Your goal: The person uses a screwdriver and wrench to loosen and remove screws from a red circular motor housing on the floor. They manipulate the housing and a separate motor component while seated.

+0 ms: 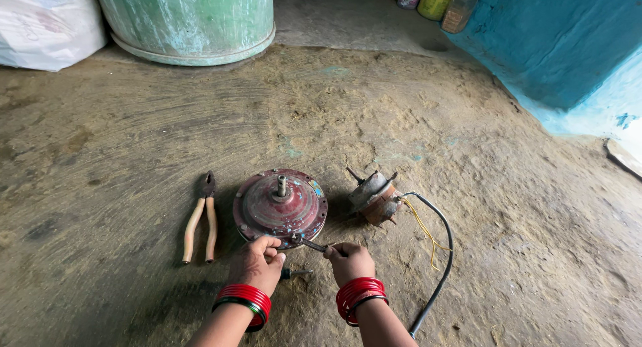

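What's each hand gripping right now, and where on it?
Right hand holds a dark tool by its handle end; left hand rests on the motor housing rim.

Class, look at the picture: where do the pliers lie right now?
In the head view, the pliers lie on the dirt floor at lower left, just left of the round red motor housing, beyond the left hand, jaws pointing away.

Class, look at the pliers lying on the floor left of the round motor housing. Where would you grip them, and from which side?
Grip the pliers by the two pale handles, coming from the near end. The handles point toward the person and lie slightly spread, while the dark jaws point away, toward the green drum.
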